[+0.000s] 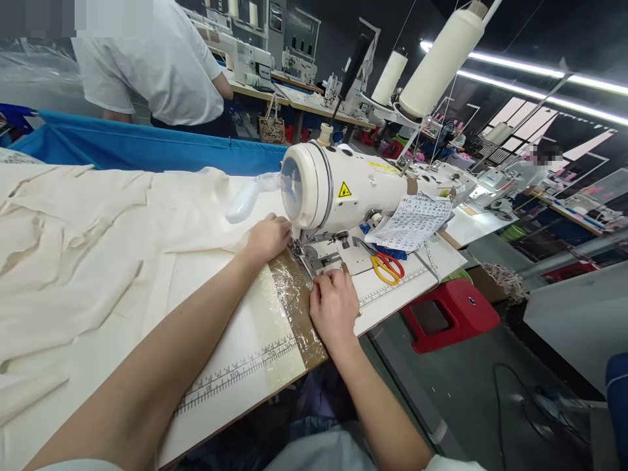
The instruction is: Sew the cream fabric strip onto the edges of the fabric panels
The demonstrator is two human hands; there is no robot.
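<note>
A white sewing machine (338,186) stands in front of me, its needle and presser foot area (304,252) between my two hands. My left hand (269,237) is at the far left side of the presser foot, fingers bent together at the end of a large spread of cream fabric (186,203). My right hand (336,304) is at the near right side of the foot, thumb and fingers pinched together. What lies between its fingertips is too small to make out. Brown tape (297,307) covers the table strip below the needle, between my arms.
Scissors with red and yellow handles (387,267) lie right of the machine, near a handwritten paper sheet (412,221). Printed rulers (235,373) run along the table's front edge. Thread cones (441,59) stand above. A red stool (451,314) is at right. A person in white (152,65) is beyond the blue cloth (161,144).
</note>
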